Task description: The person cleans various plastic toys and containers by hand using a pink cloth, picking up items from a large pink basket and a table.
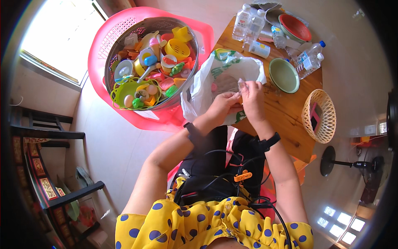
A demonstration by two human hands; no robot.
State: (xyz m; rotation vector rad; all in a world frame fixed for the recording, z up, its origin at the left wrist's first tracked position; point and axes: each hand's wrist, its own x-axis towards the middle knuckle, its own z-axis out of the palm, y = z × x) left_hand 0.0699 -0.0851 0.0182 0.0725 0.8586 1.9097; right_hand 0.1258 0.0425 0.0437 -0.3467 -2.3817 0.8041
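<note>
Yellow shirt with blue dots is closest to the lens, on the body side of the fingers, with an orange clip and black cables a bit nearer the fingers. Small clear bit is right up at the right hand's fingertips, thumb and fingers pinched together on it. Left hand is just beside, fingers curled in close with hardly any gap; can't tell if they've got hold of anything. Both hands are over the near side of a white plastic bag, its mouth gaping just beyond the fingers, with a pink bit inside, to the left of them.

Forearms come up from the body and angle inward so the 2 hands meet, 1 black band on each wrist. Right hand points away from the body; left reaches across to the right.

Off left of the fingers: a metal tub full of toys on a pink chair. To their right: a wooden table, green bowl and woven basket. Bottles stand farther out past the fingertips.
</note>
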